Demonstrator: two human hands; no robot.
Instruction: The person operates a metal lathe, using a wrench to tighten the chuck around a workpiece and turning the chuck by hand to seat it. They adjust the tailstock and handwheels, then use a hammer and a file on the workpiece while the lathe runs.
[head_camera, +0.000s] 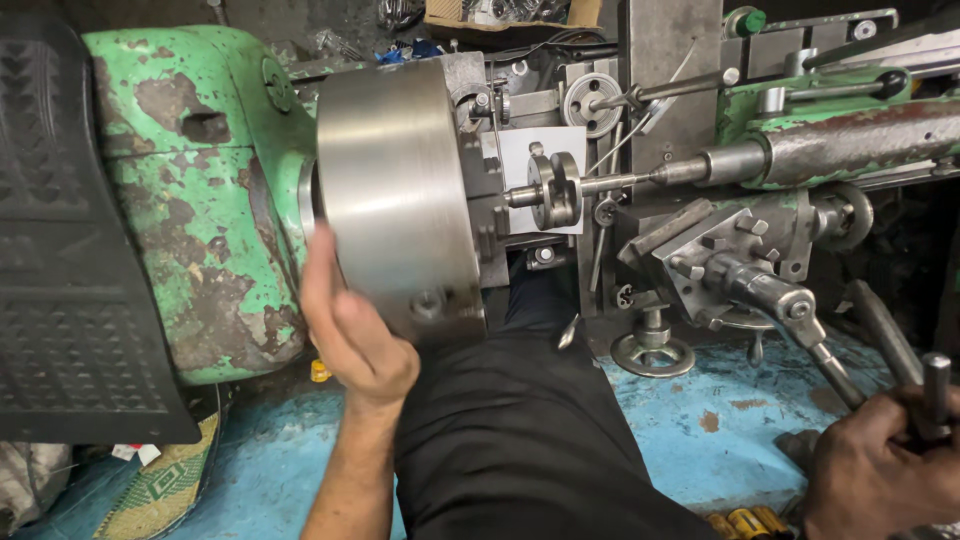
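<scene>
My left hand (350, 335) lies flat on rim of big steel chuck (400, 195), fingers spread, not clamped. My right hand (880, 465) clamped on metal lever (935, 385). Small workpiece (555, 190) right of chuck, tailstock (850, 140) above right hand. Green headstock (190, 190) left of left hand.

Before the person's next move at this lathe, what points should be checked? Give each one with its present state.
1. Left hand rests flat on the chuck: ok.
2. Right hand grips a metal lever: ok.
3. Workpiece sits in the chuck jaws: ok, tightness cannot tell.
4. Drill bit from the tailstock lines up with the workpiece: ok.
5. Chuck at rest: cannot tell.
6. Tool post stands apart from the workpiece: ok.
</scene>
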